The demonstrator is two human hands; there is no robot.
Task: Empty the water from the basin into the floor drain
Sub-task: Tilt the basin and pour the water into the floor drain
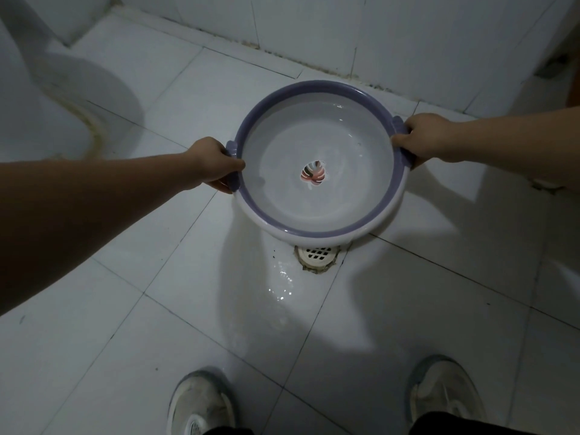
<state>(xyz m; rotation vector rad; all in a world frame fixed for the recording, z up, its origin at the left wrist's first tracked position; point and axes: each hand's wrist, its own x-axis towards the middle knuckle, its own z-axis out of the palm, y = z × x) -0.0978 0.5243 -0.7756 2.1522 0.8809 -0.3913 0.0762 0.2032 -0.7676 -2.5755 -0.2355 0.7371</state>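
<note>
A round white basin (317, 229) with a purple rim and a leaf print at its bottom hangs above the tiled floor, held by both side handles. My left hand (216, 164) grips the left handle. My right hand (423, 138) grips the right handle. Shallow clear water glints inside the basin. The basin's near edge is tilted low toward me. Just below that edge sits the white floor drain (317, 255), partly hidden by the basin. A wet streak (282, 284) shines on the tile beside the drain.
A white toilet (72, 98) stands at the left. Tiled walls (345, 32) close the far side behind the basin. My two white shoes (201, 403) (445, 390) stand on the floor tiles at the bottom.
</note>
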